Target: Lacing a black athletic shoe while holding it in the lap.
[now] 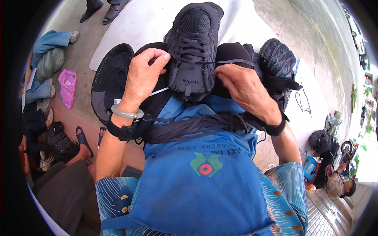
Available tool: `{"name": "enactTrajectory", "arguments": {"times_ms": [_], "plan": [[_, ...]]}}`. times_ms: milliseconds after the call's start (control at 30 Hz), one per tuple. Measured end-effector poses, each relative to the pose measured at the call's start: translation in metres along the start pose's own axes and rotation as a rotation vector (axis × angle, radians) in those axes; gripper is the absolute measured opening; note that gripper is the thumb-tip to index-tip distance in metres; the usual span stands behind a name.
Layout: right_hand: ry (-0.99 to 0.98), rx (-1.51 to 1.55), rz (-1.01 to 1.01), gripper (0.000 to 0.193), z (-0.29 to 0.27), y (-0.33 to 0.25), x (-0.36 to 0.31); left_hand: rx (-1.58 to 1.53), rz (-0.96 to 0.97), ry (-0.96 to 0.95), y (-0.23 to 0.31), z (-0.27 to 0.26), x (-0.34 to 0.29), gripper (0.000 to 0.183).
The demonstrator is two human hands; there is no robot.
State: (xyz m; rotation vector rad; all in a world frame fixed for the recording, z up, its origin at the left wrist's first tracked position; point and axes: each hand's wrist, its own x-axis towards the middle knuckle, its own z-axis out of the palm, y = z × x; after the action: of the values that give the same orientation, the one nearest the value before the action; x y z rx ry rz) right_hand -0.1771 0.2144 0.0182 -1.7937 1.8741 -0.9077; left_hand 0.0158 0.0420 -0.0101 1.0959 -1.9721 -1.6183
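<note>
A dark grey mesh sports shoe with flat dark laces rests toe-away on the person's lap, against the upper edge of a blue cloth apron that covers the knees. The left hand is closed on the shoe's left side, thumb and fingers pinching at the eyelet row, and a pale translucent bangle and a black wrist strap ring that wrist. The right hand is curled tight, gripping a dark lace end pulled sideways and taut from the shoe's lacing; a black band sits on that wrist too. Across the apron just below the shoe lies a bundle of loose dark flat laces. Beside the right hand, to the right, is a second dark quilted shoe, and left of the left hand lies a black shoe turned sole-side. These rest on or near a white sheet spread over the grey concrete ground. Far left, a pink plastic bag lies near heaped clothes, and at the lower right another person sits well apart.
</note>
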Motion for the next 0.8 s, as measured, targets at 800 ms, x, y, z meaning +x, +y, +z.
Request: {"name": "enactTrajectory", "arguments": {"times_ms": [800], "plan": [[-0.089, -0.091, 0.089, 0.014, 0.0, 0.005, 0.043, 0.24, 0.261, 0.103, 0.002, 0.0, -0.003, 0.018]]}}
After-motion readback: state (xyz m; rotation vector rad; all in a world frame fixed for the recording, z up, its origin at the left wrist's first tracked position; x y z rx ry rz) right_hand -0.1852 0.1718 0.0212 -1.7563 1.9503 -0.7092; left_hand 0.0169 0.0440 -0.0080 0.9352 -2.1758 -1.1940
